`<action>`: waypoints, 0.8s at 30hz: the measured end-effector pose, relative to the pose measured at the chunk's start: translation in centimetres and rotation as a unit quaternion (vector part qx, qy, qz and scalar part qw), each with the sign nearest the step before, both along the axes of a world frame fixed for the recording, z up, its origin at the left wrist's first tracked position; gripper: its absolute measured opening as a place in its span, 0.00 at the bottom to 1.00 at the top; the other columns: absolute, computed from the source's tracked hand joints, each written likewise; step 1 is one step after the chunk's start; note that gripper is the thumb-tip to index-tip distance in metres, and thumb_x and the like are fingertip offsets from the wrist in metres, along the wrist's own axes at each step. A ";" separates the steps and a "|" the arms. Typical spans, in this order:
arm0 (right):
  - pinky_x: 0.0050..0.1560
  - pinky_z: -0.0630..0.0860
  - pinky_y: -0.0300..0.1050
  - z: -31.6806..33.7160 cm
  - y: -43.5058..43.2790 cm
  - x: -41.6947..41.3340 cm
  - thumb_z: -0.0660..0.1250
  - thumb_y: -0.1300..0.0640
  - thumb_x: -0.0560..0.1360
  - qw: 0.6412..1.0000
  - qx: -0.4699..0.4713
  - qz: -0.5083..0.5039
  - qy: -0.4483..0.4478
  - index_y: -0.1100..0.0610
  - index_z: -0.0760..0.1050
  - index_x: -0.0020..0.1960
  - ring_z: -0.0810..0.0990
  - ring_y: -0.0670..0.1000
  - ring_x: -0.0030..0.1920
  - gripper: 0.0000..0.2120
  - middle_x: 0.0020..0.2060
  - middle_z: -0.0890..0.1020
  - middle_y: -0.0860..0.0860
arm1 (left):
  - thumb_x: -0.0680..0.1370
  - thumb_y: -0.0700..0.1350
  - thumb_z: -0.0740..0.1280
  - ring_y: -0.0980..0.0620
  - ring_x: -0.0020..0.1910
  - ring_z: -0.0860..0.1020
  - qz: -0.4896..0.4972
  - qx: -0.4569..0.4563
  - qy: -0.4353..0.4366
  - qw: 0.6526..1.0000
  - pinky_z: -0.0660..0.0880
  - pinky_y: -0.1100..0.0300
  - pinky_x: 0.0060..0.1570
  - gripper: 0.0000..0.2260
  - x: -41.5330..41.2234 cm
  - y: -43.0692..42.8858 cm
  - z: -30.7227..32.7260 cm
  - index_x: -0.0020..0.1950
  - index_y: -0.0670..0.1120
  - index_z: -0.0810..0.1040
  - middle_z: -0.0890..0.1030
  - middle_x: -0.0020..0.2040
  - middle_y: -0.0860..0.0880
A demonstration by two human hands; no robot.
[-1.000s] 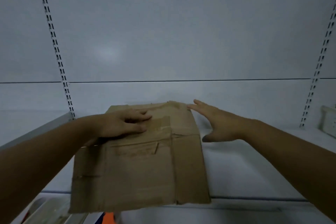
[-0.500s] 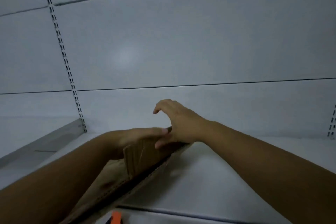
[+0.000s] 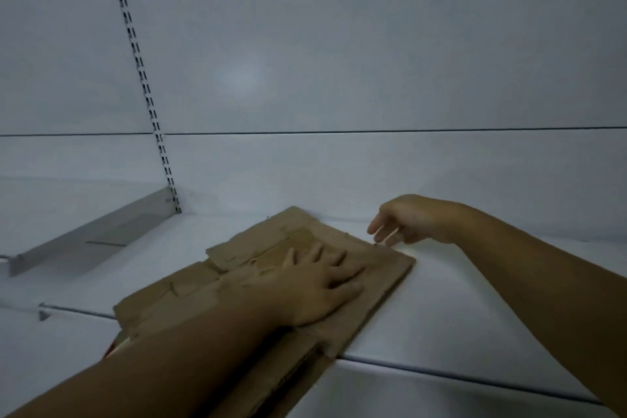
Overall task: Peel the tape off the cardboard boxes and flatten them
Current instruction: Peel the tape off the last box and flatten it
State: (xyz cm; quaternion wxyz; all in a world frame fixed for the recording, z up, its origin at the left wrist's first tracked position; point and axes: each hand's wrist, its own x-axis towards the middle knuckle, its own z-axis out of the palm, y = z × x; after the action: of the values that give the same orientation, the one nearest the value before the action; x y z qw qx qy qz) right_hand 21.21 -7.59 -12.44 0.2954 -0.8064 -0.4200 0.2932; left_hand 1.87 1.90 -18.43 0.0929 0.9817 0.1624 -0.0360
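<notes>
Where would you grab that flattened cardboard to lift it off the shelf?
Grip the cardboard by its near end, from the front: it lies flat on the shelf, but that end overhangs the front lip, so fingers can probably slide under.

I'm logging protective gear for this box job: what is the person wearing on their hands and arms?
The left hand and right hand are gloveless, with no ring, watch or bracelet showing. The left forearm and right forearm are bare to the frame's edge; no sleeve appears. Dim light could hide small items.
</notes>
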 end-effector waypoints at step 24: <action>0.31 0.68 0.40 -3.8 -14.3 -1.5 0.60 0.39 0.75 0.926 -0.029 -0.358 -0.122 0.61 0.78 0.50 0.77 0.49 0.38 0.24 0.43 0.79 0.54 | 0.73 0.58 0.65 0.40 0.73 0.58 0.179 -0.157 -0.176 0.955 0.58 0.43 0.70 0.39 1.2 5.9 -0.4 0.76 0.45 0.50 0.57 0.76 0.42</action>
State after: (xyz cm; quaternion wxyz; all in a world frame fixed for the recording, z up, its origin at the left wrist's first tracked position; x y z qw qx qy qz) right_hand 19.69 -21.92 -16.22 0.3040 -0.9407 -0.1279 0.0798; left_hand 3.06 7.81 -18.81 0.2779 0.9003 0.3088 0.1298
